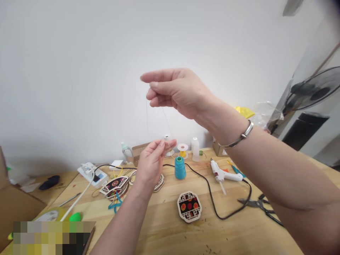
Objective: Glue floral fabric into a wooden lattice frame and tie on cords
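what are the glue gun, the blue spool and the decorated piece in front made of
Glue gun: likely hard plastic, smooth white shell.
Blue spool: wound thread, probably synthetic, slightly glossy.
Decorated piece: apparently thin wood, matte, with pale cut-out fretwork; the dark patterned part could be fabric or print.

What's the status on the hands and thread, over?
Right hand raised, pinching thin thread. Left hand lower, fingers closed at thread. Nothing seen blocking between hands; glue gun off right on table.
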Available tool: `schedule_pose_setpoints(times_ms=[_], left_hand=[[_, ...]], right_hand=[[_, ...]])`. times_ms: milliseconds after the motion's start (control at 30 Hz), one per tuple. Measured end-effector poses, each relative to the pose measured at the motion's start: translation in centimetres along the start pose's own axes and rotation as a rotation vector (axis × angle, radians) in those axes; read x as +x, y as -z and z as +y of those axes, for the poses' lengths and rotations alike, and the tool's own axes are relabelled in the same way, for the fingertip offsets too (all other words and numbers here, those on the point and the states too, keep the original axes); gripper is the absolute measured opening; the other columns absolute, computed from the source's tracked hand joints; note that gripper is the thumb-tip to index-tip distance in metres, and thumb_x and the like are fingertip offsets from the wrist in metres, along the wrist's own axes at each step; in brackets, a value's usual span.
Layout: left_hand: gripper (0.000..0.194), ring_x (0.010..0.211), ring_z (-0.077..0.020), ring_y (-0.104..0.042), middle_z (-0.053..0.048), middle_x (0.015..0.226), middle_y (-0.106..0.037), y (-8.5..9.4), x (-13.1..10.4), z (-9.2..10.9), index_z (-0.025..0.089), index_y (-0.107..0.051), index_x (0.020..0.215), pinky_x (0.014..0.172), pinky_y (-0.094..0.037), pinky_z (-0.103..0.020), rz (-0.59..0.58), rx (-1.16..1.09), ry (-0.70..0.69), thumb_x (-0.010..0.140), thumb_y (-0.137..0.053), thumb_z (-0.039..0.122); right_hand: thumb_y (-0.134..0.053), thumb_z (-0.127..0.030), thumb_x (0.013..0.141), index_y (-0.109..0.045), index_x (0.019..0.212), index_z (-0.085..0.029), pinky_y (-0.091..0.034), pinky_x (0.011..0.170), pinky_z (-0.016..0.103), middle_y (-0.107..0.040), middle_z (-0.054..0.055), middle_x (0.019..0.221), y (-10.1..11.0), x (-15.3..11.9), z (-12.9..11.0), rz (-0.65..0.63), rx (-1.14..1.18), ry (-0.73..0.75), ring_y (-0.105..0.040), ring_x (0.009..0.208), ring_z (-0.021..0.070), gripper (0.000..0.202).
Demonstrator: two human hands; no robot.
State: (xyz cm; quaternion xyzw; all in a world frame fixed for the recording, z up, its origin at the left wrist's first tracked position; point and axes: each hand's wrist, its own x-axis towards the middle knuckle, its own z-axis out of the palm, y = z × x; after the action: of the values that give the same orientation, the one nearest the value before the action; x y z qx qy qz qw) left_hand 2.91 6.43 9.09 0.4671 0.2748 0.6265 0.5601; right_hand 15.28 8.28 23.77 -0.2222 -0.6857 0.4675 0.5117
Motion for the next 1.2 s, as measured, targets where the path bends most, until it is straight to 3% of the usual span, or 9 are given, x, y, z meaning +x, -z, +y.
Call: schedule_pose_setpoints(times_ms=[133, 267, 367, 567, 733, 867, 1067, 1200], left_hand=[[0.016, 0.070, -0.0177, -0.069, -0.005, 0.073, -0.073, -0.3, -0.3, -0.2, 0.016, -0.058, 0.076, 0.074, -0.051, -0.032, -0.032, 0.001, 0.066, 0.075, -0.068, 0.029], [0.015, 0.048, -0.0068, -0.051, 0.006, 0.052, -0.055, 0.2, -0.6, -1.4, 0.017, -0.059, 0.075, 0.057, -0.044, -0.022, -0.041, 0.038, 0.048, 0.076, -0.067, 0.029], [0.015, 0.049, -0.0061, -0.046, 0.007, 0.051, -0.047, 0.8, -0.9, -2.5, 0.016, -0.063, 0.074, 0.056, -0.042, -0.021, -0.023, 0.069, 0.037, 0.075, -0.069, 0.029], [0.015, 0.056, -0.0092, -0.047, 0.003, 0.057, -0.055, 2.2, -1.1, -3.9, 0.015, -0.070, 0.075, 0.059, -0.041, -0.023, -0.012, 0.244, 0.032, 0.075, -0.068, 0.030], [0.017, 0.058, -0.0115, -0.049, 0.001, 0.059, -0.059, 2.5, -0.8, -4.2, 0.015, -0.073, 0.076, 0.060, -0.040, -0.024, -0.043, 0.424, 0.039, 0.074, -0.069, 0.031], [0.018, 0.059, -0.0131, -0.050, 0.000, 0.060, -0.061, 2.2, -0.8, -4.2, 0.016, -0.074, 0.074, 0.061, -0.041, -0.024, -0.052, 0.513, 0.027, 0.073, -0.068, 0.032], [0.019, 0.061, -0.0148, -0.052, -0.001, 0.062, -0.062, 1.9, -1.2, -4.4, 0.017, -0.075, 0.073, 0.062, -0.042, -0.025, -0.058, 0.571, 0.002, 0.073, -0.068, 0.035], [0.021, 0.062, -0.0153, -0.052, -0.001, 0.061, -0.061, 2.1, -1.5, -4.7, 0.017, -0.074, 0.073, 0.063, -0.042, -0.025, -0.041, 0.575, -0.007, 0.074, -0.067, 0.036]], right_hand=[[-0.046, -0.003, 0.086, -0.060, 0.094, -0.011, -0.053, 0.073, 0.027, -0.060, -0.003, 0.065, 1.1, -0.2, 0.8, 0.048, 0.109, -0.017, -0.057, 0.055, 0.0052, 0.018], [-0.047, -0.001, 0.083, -0.061, 0.090, -0.011, -0.051, 0.071, 0.029, -0.057, -0.003, 0.065, 3.1, -1.0, 1.7, 0.129, 0.174, -0.069, -0.049, 0.049, 0.0038, 0.018], [-0.053, -0.003, 0.081, -0.063, 0.088, -0.011, -0.050, 0.070, 0.030, -0.056, -0.002, 0.066, 5.0, -2.3, 2.5, 0.141, 0.118, -0.114, -0.046, 0.049, 0.0038, 0.016], [-0.067, -0.014, 0.074, -0.069, 0.087, -0.013, -0.049, 0.071, 0.030, -0.063, 0.003, 0.072, 8.0, -5.2, 3.3, 0.164, -0.287, -0.180, -0.056, 0.064, 0.0106, 0.013], [-0.068, -0.024, 0.075, -0.072, 0.093, -0.014, -0.046, 0.067, 0.029, -0.070, 0.006, 0.082, 9.0, -6.2, 3.4, -0.011, -0.754, -0.157, -0.059, 0.072, 0.0151, 0.021], [-0.064, -0.020, 0.077, -0.073, 0.095, -0.014, -0.044, 0.066, 0.030, -0.068, 0.007, 0.083, 9.3, -6.6, 4.1, -0.108, -1.040, -0.122, -0.058, 0.073, 0.0165, 0.021], [-0.061, -0.016, 0.077, -0.074, 0.074, -0.017, -0.043, 0.067, 0.028, -0.064, 0.006, 0.080, 9.8, -7.1, 5.2, -0.183, -1.138, -0.047, -0.057, 0.069, 0.0145, 0.013], [-0.060, -0.020, 0.078, -0.072, 0.073, -0.017, -0.044, 0.069, 0.027, -0.066, 0.005, 0.079, 10.0, -7.7, 5.4, -0.102, -0.999, -0.063, -0.059, 0.072, 0.0148, 0.013]])
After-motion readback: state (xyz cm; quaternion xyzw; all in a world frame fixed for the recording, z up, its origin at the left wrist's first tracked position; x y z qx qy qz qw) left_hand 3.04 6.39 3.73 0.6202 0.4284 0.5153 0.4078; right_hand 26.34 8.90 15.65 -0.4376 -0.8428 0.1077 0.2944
